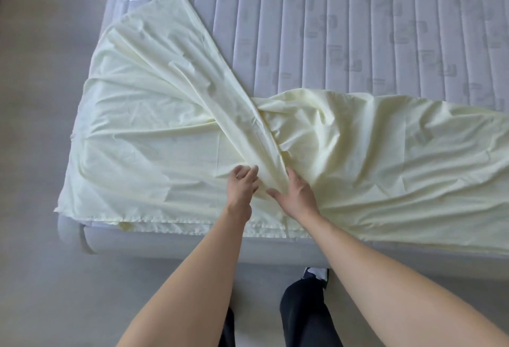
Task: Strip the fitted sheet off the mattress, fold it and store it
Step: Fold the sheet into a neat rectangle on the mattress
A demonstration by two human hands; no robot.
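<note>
A pale yellow fitted sheet (154,137) lies loose and creased over the near part of the white quilted mattress (358,21). It runs from the near left corner off to the right edge of the view. A long band of it lies folded diagonally from the far left down to my hands. My left hand (243,181) pinches that band's near end from the left. My right hand (296,189) grips the same bunched fold from the right. Both hands sit close together near the mattress's front edge.
The grey padded bed frame (170,244) runs along the front, with its rounded corner at the left. Grey floor (35,98) lies to the left and in front. My dark trouser legs and a shoe (316,275) stand against the frame.
</note>
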